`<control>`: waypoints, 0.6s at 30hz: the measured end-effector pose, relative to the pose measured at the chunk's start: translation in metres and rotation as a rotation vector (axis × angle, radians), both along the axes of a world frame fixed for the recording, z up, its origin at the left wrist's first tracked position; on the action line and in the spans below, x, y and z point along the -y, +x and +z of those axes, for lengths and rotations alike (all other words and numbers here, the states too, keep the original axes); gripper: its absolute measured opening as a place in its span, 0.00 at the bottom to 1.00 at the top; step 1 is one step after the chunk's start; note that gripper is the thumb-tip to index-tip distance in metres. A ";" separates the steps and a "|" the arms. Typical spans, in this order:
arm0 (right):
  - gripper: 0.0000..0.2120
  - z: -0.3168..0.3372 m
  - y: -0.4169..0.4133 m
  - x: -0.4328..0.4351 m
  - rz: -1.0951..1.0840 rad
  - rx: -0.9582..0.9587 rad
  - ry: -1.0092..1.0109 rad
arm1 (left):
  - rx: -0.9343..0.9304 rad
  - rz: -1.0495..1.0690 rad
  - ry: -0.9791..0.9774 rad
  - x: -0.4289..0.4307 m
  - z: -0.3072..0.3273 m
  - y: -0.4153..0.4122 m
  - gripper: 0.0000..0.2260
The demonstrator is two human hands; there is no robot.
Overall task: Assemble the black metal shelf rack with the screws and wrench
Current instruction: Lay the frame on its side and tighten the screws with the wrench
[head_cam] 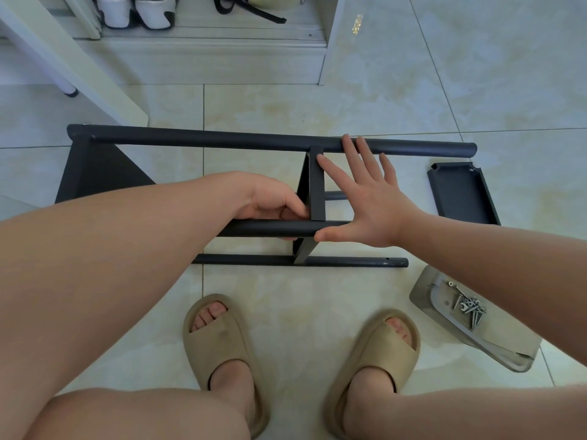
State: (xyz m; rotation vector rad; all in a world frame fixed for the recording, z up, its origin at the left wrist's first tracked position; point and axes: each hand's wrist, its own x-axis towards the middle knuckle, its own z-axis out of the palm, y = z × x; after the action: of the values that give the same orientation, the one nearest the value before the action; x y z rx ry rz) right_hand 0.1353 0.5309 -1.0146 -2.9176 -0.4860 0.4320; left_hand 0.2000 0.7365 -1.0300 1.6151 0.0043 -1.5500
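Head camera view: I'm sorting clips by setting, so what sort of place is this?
Probably a home, perhaps an entryway: glossy tiled floor, white sneakers on a raised step, beige slippers on the person's feet.

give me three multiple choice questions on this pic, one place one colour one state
1. Where do the screws lie? A on the grey tray B on the loose panel C in a shoe
2. The slippers are: A black B beige C white
3. The right hand is: A a fist B gripping a wrench C open
Answers: 1 A, they lie heaped on the tray at right; 2 B, both look beige; 3 C, its fingers are straight.
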 end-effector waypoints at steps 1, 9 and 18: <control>0.58 0.000 0.000 0.000 0.000 0.000 0.000 | 0.007 -0.011 0.003 0.001 0.000 0.000 0.10; 0.58 -0.001 0.000 0.000 -0.002 0.005 0.008 | 0.095 -0.066 0.048 0.003 -0.004 -0.002 0.16; 0.58 -0.001 0.000 0.000 -0.002 0.004 0.009 | 0.081 -0.038 0.044 0.004 -0.002 -0.002 0.08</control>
State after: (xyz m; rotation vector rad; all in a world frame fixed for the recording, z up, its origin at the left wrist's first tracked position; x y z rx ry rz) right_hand 0.1349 0.5308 -1.0153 -2.9105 -0.4844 0.4224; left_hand 0.1975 0.7321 -1.0323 1.7212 -0.0368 -1.5214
